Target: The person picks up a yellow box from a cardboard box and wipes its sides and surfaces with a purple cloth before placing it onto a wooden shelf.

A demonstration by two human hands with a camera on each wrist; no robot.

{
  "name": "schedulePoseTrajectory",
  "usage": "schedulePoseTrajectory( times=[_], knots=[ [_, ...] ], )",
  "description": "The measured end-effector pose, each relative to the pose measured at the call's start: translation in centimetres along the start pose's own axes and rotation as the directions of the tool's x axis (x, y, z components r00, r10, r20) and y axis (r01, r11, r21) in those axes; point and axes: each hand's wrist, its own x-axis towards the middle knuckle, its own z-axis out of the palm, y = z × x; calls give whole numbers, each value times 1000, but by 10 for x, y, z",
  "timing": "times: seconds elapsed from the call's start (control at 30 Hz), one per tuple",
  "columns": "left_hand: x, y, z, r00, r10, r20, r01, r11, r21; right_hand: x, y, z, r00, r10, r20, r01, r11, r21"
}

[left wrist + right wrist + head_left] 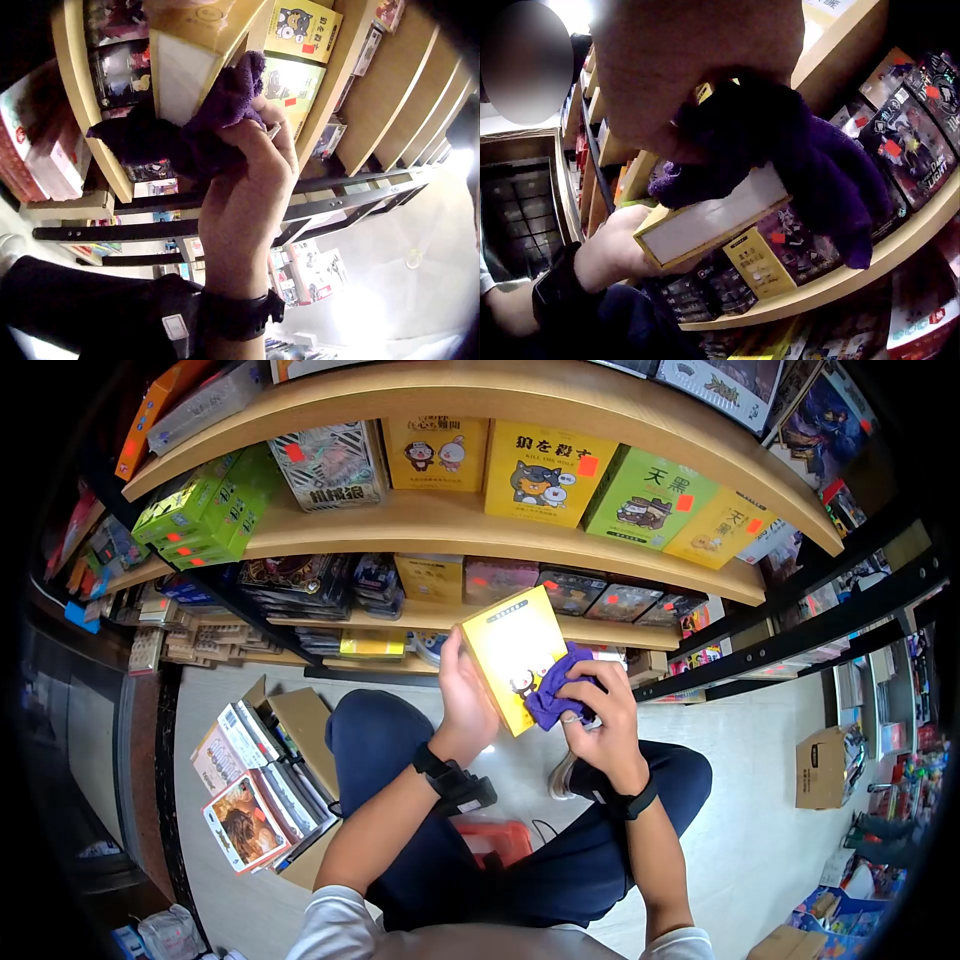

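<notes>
A yellow game box (500,645) with cartoon animals on its front is held up tilted before the shelves. My left hand (468,700) grips it along its left edge. My right hand (608,728) pinches a bunched purple cloth (562,688) against the box's lower right corner. In the left wrist view, the cloth (225,112) lies at the box's white underside (178,79), with the right hand's fingers curled into it. From the right wrist, the cloth (832,172) hangs over one end of the box's pale open-looking side (712,217).
Wooden shelves (420,525) with boxed games stand ahead, including a green box (650,498) and stacked green boxes (205,510). A carton (300,725) packed with games sits on the floor at left. Another carton (822,768) stands at right. Something red (495,842) lies between the person's legs.
</notes>
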Motion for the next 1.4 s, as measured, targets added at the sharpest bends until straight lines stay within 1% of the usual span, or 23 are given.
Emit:
schedulePoseTrajectory(
  times=[0.1,0.17,0.3,0.4,0.5,0.53,0.63,0.67,0.7,0.77,0.87,0.97,1.07,1.17,1.23,1.4],
  knots=[
    [0,2,0,1000,-30,7,30,1000,4,0,1,-1,998,24,-54,-25,1000,-11],
    [2,2,-3,999,-30,45,29,999,17,1,3,0,996,14,-85,-17,999,-27],
    [1,-1,-5,992,-45,118,37,997,71,1,4,0,991,53,-125,-60,997,-51],
    [-4,-4,0,983,-114,141,92,984,151,1,5,-2,987,56,-153,-69,995,-79],
    [-8,-13,4,984,-162,69,141,961,239,1,7,-4,980,68,-185,-89,990,-107],
    [-6,-16,-3,973,-214,90,190,956,222,1,7,-5,977,77,-199,-101,989,-112],
    [-6,-25,-2,964,-217,153,174,952,254,1,9,-6,970,88,-226,-114,988,-104],
    [-10,-25,-1,957,-255,135,213,940,266,1,9,-6,970,83,-229,-108,989,-98],
    [-10,-25,-3,948,-280,150,232,934,273,1,9,-6,969,80,-233,-103,990,-92],
    [-8,-27,-8,928,-327,180,269,919,288,-1,9,-4,971,82,-226,-102,991,-81],
    [-7,-30,-11,918,-344,195,280,914,294,-1,7,-3,976,75,-202,-90,994,-66],
    [-8,-32,-9,930,-323,173,265,919,293,-2,5,-1,981,80,-177,-87,996,-29],
    [-6,-36,-12,945,-275,176,211,927,311,-2,4,1,984,75,-159,-78,997,-13],
    [-4,-39,-16,941,-294,167,234,923,306,-1,1,1,990,39,-135,-45,998,-42],
    [-4,-40,-16,945,-278,175,221,932,286,0,1,2,993,0,-120,-8,998,-66],
    [-3,-40,-17,949,-269,164,229,947,226,0,1,2,998,-7,-62,5,1000,-28]
  ],
)
